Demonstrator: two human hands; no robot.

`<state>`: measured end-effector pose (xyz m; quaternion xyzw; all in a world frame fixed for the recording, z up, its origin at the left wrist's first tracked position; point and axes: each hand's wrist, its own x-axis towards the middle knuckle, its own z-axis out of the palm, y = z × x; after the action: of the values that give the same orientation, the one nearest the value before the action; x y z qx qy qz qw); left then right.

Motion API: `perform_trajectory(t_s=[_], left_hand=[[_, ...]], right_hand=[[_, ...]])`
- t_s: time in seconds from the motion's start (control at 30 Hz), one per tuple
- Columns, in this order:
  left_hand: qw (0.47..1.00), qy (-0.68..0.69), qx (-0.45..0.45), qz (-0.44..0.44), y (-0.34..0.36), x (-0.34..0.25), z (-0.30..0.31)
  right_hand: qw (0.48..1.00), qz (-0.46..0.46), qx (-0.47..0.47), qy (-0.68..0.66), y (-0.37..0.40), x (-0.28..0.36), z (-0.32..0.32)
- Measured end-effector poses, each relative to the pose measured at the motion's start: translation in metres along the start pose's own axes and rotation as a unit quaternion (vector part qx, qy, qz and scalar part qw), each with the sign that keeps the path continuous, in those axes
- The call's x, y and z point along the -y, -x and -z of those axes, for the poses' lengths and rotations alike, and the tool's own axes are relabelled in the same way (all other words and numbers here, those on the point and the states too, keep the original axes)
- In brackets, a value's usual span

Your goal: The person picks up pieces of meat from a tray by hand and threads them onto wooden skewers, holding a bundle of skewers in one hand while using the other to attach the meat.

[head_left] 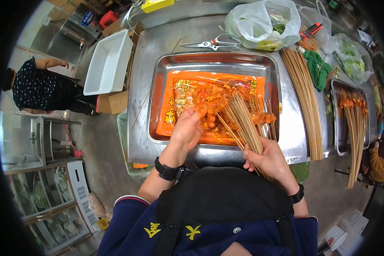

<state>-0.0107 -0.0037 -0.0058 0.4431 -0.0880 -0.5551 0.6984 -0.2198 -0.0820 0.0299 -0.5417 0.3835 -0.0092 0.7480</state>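
My right hand [265, 157] is wrapped round the lower ends of a bundle of thin wooden skewers [243, 118], which slants up to the left. At its upper end is a cluster of red-orange marinated meat pieces [215, 96]. My left hand [188, 128] pinches the left edge of that meat; its fingertips are partly hidden against it. Beneath both lies an orange printed packet [164, 121] inside a rectangular steel tray [155, 81]. A few separate skewers with meat rest at the tray's right side.
Scissors [215, 43] lie behind the tray on the steel table [137, 128]. To the right are a long bundle of bare skewers [305, 102], a green cloth [316, 68] and a smaller tray [336, 128] of loaded skewers. Plastic bags [262, 25] stand behind. A person [38, 85] is far left.
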Motion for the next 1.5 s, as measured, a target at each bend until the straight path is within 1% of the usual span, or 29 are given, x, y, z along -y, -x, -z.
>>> perform_trajectory(t_s=[0.03, 0.07, 0.13, 0.23, 0.37, 0.43, 0.57, 0.73, 0.83, 0.97, 1.03, 1.13, 1.17, 1.23, 1.37, 1.43, 1.47, 1.5], left_hand=[[1.000, 0.027, -0.012, 0.005, 0.001, 0.000, -0.002], [1.000, 0.026, -0.012, 0.007, 0.000, 0.001, -0.001], [0.999, 0.040, -0.001, 0.010, -0.001, 0.003, 0.001], [0.999, 0.045, 0.015, 0.018, -0.001, 0.001, -0.001], [0.999, 0.038, 0.008, 0.016, -0.001, 0.001, 0.001], [0.997, 0.059, 0.045, 0.026, -0.002, 0.003, 0.007], [0.996, 0.072, 0.046, 0.039, -0.003, 0.004, 0.008], [0.995, 0.094, 0.015, 0.034, -0.002, 0.003, 0.000], [0.998, 0.055, 0.029, 0.032, -0.002, 0.003, 0.003], [0.998, 0.038, 0.024, 0.048, -0.001, 0.003, 0.005], [0.998, 0.018, 0.059, 0.022, -0.003, 0.004, 0.007], [0.996, 0.002, 0.082, 0.020, -0.005, 0.003, 0.011], [0.996, 0.003, 0.082, 0.020, -0.004, 0.003, 0.010], [0.996, -0.052, 0.068, 0.001, -0.002, 0.000, 0.003], [0.996, -0.062, 0.059, -0.026, 0.001, -0.002, -0.005], [0.991, -0.096, 0.064, -0.067, -0.001, -0.001, -0.003], [0.991, -0.096, 0.064, -0.068, -0.002, 0.000, -0.003], [0.991, -0.090, 0.054, -0.087, -0.003, 0.001, -0.002]], right_hand=[[1.000, 0.001, -0.002, 0.003, 0.000, 0.000, 0.000], [1.000, 0.000, -0.002, 0.001, 0.000, -0.001, 0.000], [1.000, 0.001, -0.001, -0.007, 0.000, -0.002, 0.000], [1.000, 0.005, 0.001, -0.010, 0.000, -0.003, 0.002], [1.000, 0.008, 0.001, -0.009, 0.000, -0.003, 0.001], [1.000, 0.008, -0.004, -0.012, 0.000, -0.004, 0.001], [1.000, 0.009, -0.010, -0.012, 0.001, -0.004, 0.000], [1.000, 0.006, -0.021, -0.016, 0.003, -0.004, 0.001], [1.000, 0.007, -0.016, -0.019, 0.003, -0.002, 0.001], [1.000, 0.012, -0.015, -0.020, 0.002, -0.002, 0.000], [1.000, 0.020, -0.005, -0.007, 0.002, -0.003, 0.001], [1.000, 0.015, -0.005, -0.010, 0.003, -0.002, 0.002], [1.000, 0.014, -0.005, -0.010, 0.003, -0.002, 0.002], [0.999, 0.011, -0.023, -0.034, 0.003, -0.001, 0.002], [0.999, 0.012, -0.022, -0.035, 0.003, -0.002, 0.002], [0.999, 0.014, -0.021, -0.038, 0.003, -0.002, 0.002], [0.999, 0.014, -0.021, -0.037, 0.003, -0.002, 0.002], [0.999, 0.014, -0.017, -0.038, 0.003, -0.002, 0.002]])
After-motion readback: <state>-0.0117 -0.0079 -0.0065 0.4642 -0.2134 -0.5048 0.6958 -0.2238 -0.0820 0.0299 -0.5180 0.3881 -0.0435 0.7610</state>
